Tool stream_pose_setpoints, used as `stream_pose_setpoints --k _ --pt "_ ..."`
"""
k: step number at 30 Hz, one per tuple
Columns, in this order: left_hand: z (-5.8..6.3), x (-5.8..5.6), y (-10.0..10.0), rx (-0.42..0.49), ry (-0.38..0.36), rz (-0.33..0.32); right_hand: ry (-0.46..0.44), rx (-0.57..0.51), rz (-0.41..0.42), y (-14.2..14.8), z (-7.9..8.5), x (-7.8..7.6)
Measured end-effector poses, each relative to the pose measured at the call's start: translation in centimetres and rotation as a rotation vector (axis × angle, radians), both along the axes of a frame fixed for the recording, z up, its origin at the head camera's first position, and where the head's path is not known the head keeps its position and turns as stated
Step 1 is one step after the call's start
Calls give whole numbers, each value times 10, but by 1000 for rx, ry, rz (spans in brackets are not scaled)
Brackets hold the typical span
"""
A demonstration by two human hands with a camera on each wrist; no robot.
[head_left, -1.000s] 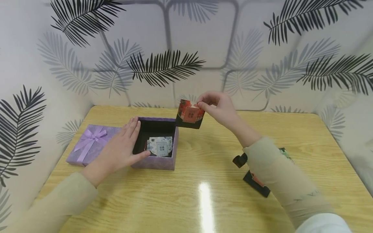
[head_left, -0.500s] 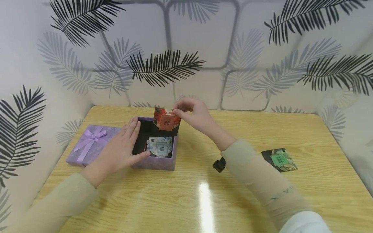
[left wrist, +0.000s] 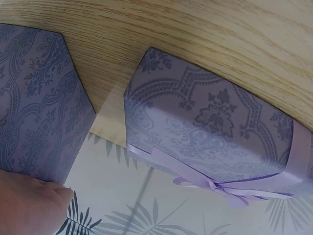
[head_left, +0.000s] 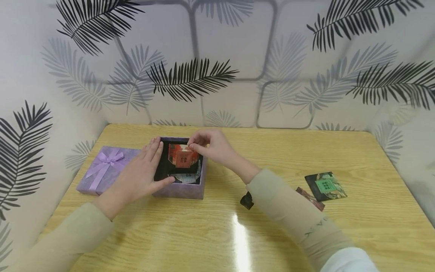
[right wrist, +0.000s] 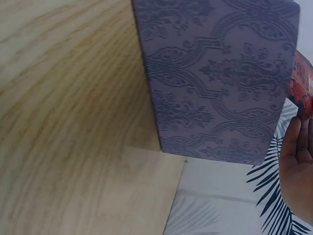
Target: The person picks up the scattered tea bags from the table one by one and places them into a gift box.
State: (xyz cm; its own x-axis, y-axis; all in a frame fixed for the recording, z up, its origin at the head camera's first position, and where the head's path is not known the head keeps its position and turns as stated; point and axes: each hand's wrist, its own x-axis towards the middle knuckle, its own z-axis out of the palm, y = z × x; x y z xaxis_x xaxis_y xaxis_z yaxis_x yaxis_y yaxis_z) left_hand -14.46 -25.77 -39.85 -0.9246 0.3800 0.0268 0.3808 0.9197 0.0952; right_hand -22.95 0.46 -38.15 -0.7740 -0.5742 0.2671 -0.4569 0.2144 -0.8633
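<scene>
A purple patterned box [head_left: 179,191] stands lidless on the table. My left hand [head_left: 142,172] rests along its left side, fingers straight, the thumb over the front rim. In the left wrist view only part of that hand [left wrist: 32,205] shows, against the box wall. Between thumb and fingers my right hand [head_left: 214,145] pinches the upper right corner of a red and black sachet [head_left: 183,158], held inside the box opening. Beneath it, a white and blue sachet [head_left: 185,178] lies in the box, partly covered. The right wrist view catches the red sachet [right wrist: 301,81] at its edge.
Left of the box lies its purple lid [head_left: 107,170] with a ribbon bow. A green and black sachet [head_left: 326,186] lies at the right, beside a reddish sachet [head_left: 310,198] partly under the right sleeve. A patterned backdrop [head_left: 231,56] rises behind the table.
My right hand has carried the red sachet left and down, from beside the box into its opening. The sleeve's shift uncovers the green sachet. My left hand stays in place.
</scene>
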Motion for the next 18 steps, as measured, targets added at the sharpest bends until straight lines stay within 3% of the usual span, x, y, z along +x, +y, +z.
stream_pose_setpoints --k 6,13,18 --pt "0 0 1 -2 -12 7 94 105 45 -3 -9 1" --pt "-1 -1 0 14 1 0 198 196 37 -5 -14 3" --pt "-1 0 1 17 14 -10 378 328 32 -7 -17 5"
